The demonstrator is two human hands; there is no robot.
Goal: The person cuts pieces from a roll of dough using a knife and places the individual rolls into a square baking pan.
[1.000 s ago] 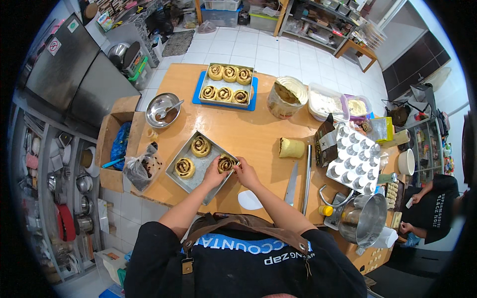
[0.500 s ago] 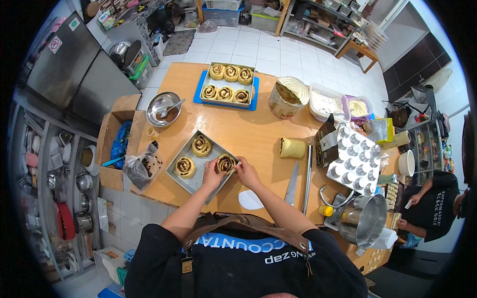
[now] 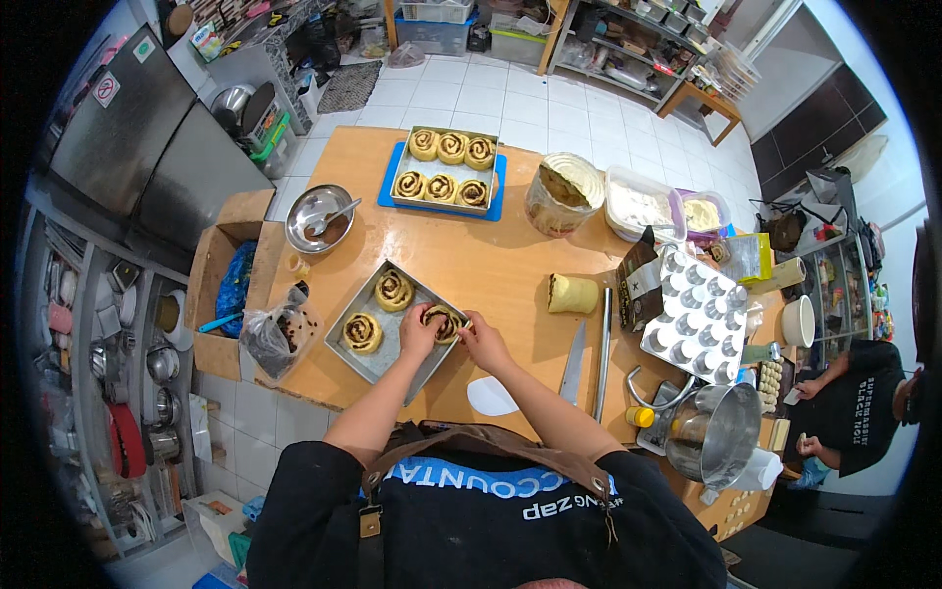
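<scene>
A square metal baking pan (image 3: pixel 383 371) sits near the front of the table, turned cornerwise to me. Two raw cinnamon rolls, one at the far corner (image 3: pixel 394 291) and one at the left (image 3: pixel 362 333), lie in it with their dark swirls facing up. At the pan's right corner, a third cinnamon roll (image 3: pixel 444 322) is gripped between my hands. My left hand (image 3: pixel 419 334) curls against its left side, fingertips on its edge. My right hand (image 3: pixel 484 344) pinches its right side; the fingertips are partly hidden.
Right of the pan lie a white scraper (image 3: pixel 492 397), a knife (image 3: pixel 573 363), a metal rod (image 3: pixel 602 353) and a filled dough log (image 3: pixel 573 294). A second pan of rolls (image 3: pixel 444 169) stands far back. A metal bowl (image 3: pixel 320 218) is left; a co-worker (image 3: pixel 849 407) works at right.
My hands stay at the third cinnamon roll, with only small finger shifts, the left fingers reaching a little more over its edge. The co-worker's hands have moved slightly.
</scene>
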